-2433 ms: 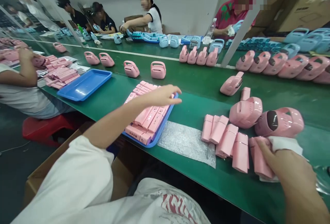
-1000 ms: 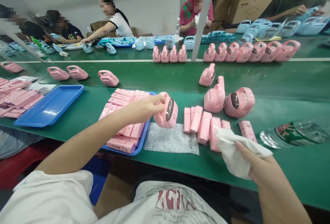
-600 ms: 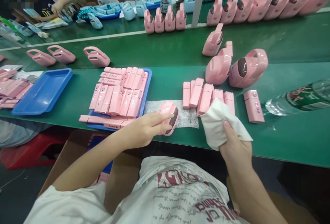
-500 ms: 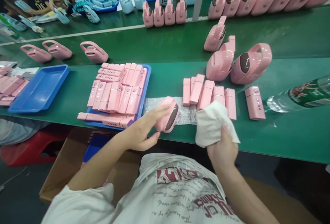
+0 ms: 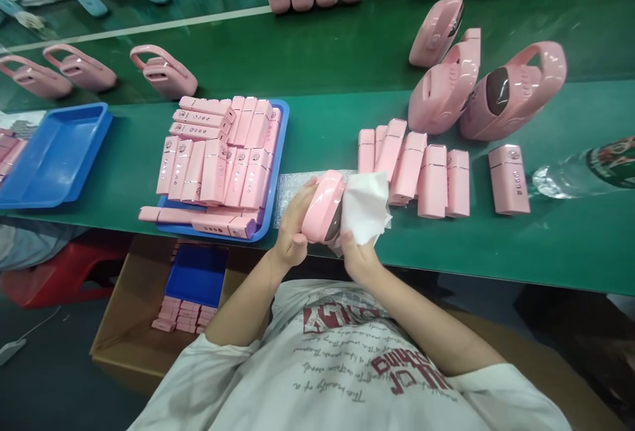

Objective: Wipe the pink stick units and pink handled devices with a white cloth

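Observation:
My left hand [image 5: 292,227] is wrapped round the left side of a rounded, glossy pink plastic device [image 5: 322,205] with a dark window, held tilted above the bench. In my right hand [image 5: 361,258] is a white cloth [image 5: 366,203], its edge up against the device's dark window side. Part of that window is hidden behind the cloth. Under both hands lies a sheet of bubble wrap [image 5: 292,186]. Just right of the cloth, several slim pink rectangular units [image 5: 407,163] lie side by side on the green bench [image 5: 317,123].
Left of my hands, a blue tray [image 5: 281,153] holds many pink units; another blue tray [image 5: 54,153] is farther left. Pink handled devices [image 5: 510,97] stand behind on the right. A plastic bottle [image 5: 570,176] lies at the right. Below the bench is a cardboard box [image 5: 124,305].
My right hand has brought the cloth leftward to the pink device. My left hand now wraps its left side, and the device has turned. The view has tilted lower.

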Available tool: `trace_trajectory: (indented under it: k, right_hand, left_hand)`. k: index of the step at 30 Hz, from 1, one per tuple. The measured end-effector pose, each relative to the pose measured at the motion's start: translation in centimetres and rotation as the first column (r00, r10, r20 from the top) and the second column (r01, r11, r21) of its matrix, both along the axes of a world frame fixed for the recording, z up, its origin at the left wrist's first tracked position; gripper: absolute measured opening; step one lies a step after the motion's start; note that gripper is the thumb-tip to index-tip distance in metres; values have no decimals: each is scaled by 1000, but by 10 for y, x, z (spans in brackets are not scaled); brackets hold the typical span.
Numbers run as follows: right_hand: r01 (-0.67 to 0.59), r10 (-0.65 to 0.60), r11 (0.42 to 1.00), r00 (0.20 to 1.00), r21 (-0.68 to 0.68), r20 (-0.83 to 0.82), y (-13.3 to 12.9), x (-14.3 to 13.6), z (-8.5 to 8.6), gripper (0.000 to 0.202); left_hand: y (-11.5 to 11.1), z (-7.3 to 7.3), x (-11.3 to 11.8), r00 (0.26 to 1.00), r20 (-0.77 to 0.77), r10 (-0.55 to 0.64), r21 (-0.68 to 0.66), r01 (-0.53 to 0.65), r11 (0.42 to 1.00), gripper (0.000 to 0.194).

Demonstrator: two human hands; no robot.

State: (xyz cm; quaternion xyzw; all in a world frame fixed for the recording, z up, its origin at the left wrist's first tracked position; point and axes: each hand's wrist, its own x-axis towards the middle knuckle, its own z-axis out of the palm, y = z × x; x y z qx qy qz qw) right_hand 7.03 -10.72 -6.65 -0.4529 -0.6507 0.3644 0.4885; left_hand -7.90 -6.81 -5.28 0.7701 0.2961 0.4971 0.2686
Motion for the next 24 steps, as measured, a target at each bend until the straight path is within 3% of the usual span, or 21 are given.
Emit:
trace_trajectory:
  k: [2, 5, 8, 11, 16, 19, 24]
  right_hand:
    - [3, -5, 999, 999, 53, 52, 0, -3, -2, 66]
    - [-151, 84, 955, 963, 257, 255, -13, -8, -9, 77]
    - [-142, 15, 926, 940, 351, 341, -18, -6, -11, 69]
    - [-71, 12, 974, 963, 215, 267, -7, 2, -7, 67]
    - [-199, 134, 966, 931, 164, 340, -8, 13, -3, 68]
    - [-203, 172, 975, 947, 91, 269, -7, 15, 0, 64]
    - [-193, 145, 969, 948, 151, 283, -2, 12, 3, 81]
  left_hand:
    - [0, -2, 2, 1000, 17, 23, 22, -24, 999, 80]
    - [-1, -2, 4, 998, 21, 60, 21, -61, 998, 81]
    - [-1, 1, 4, 999, 4, 32, 21, -32, 999, 86]
    - [-1, 5, 4, 1000, -22, 7, 3, -7, 1000, 88]
    - [-2, 8, 6, 1000, -23, 15, 2, -15, 1000, 86]
    - [-3, 8, 7, 1000, -17, 17, -15, -17, 1000, 86]
    - [-4, 4, 4, 998, 8, 68, -41, -67, 997, 82]
